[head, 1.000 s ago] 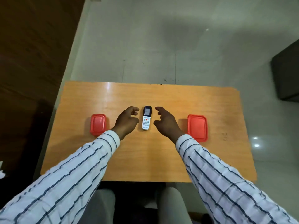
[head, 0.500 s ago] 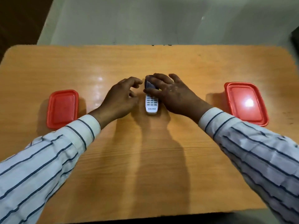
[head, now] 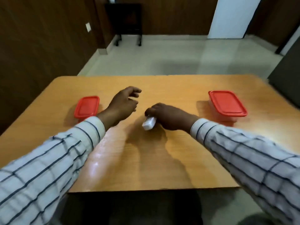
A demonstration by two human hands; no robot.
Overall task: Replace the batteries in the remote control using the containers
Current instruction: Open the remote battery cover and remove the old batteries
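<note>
A small white remote control (head: 149, 123) is tilted up off the wooden table (head: 146, 159), and my right hand (head: 167, 116) is closed around its upper part. Only its lower white end shows below my fingers. My left hand (head: 124, 104) hovers just left of it, fingers apart and curled, holding nothing. A small container with a red lid (head: 86, 107) sits at the left, beside my left wrist. A larger container with a red lid (head: 227, 103) sits at the right. Both lids are on.
A dark wooden wall runs along the left. A black stand on wheels (head: 128, 23) is at the far wall, with pale tiled floor beyond the table. A dark object (head: 287, 75) borders the table's right far corner. My knees show under the near edge.
My right hand has closed on the remote and lifted it off the table, tilted. My left hand has drawn away to the left. The camera has tipped up, showing more of the room.
</note>
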